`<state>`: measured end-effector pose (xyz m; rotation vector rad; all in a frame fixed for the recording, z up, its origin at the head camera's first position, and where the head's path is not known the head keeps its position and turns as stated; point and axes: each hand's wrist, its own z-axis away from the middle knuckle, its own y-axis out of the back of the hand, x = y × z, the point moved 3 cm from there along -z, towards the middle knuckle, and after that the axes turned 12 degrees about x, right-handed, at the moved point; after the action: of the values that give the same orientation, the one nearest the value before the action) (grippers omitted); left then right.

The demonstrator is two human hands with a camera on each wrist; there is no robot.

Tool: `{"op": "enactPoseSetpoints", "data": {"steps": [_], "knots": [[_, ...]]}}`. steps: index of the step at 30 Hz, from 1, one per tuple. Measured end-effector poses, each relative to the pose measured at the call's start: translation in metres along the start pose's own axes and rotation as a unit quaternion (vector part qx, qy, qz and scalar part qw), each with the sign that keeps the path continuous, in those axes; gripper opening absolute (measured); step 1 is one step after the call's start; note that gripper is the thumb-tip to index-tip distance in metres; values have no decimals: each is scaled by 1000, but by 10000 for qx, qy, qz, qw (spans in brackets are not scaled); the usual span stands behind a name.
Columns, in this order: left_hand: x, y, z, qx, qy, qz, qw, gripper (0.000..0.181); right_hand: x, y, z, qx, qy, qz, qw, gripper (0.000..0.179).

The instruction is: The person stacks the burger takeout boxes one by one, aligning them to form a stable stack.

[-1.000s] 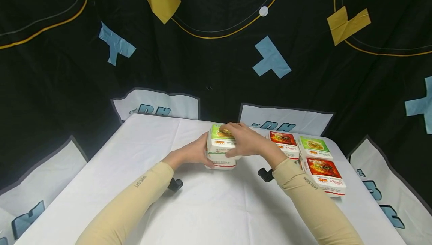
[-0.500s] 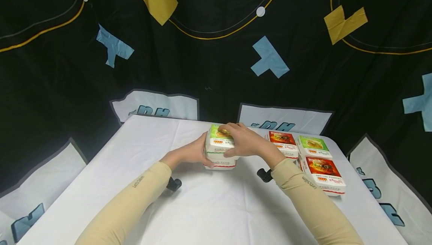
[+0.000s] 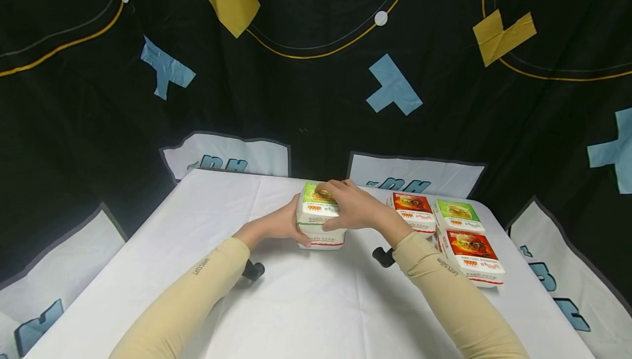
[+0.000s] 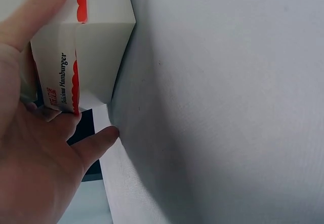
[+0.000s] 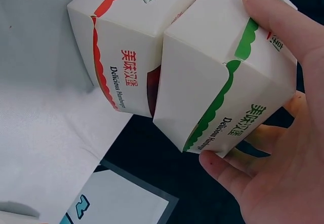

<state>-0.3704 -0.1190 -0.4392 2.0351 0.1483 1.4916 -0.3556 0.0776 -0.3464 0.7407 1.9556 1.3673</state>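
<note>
Two hamburger boxes are stacked near the table's far edge in the head view. The upper green-trimmed hamburger box has a green lid with a burger picture. My right hand grips it from above, thumb on the near side, and partly covers the lid. Under it lies a red-trimmed hamburger box. My left hand holds this lower box at its left side, with the thumb across its near face in the left wrist view. In the right wrist view, the green-trimmed box sits slightly skewed against the red-trimmed one.
At the right of the white table stand more boxes: a red-lidded box, a green-lidded box and a nearer red-lidded box. A black curtain hangs behind the far edge.
The upper green-trimmed box has slid slightly left with my right hand, so its right side is more in line with the lower box. My left hand has stayed almost still.
</note>
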Motion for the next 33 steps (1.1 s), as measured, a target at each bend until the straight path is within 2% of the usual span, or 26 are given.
{"op": "enactPoseSetpoints", "data": {"steps": [6, 16, 33], "knots": [[3, 2, 3, 48, 23, -62, 10000, 133, 0, 0, 0, -18, -63, 23, 10000, 86], [-2, 4, 6, 196, 322, -245, 9990, 130, -1, -5, -1, 28, -53, 125, 9999, 88], [1, 6, 7, 189, 316, -257, 9990, 127, -4, -2, -2, -49, -117, 218, 9997, 86]]}}
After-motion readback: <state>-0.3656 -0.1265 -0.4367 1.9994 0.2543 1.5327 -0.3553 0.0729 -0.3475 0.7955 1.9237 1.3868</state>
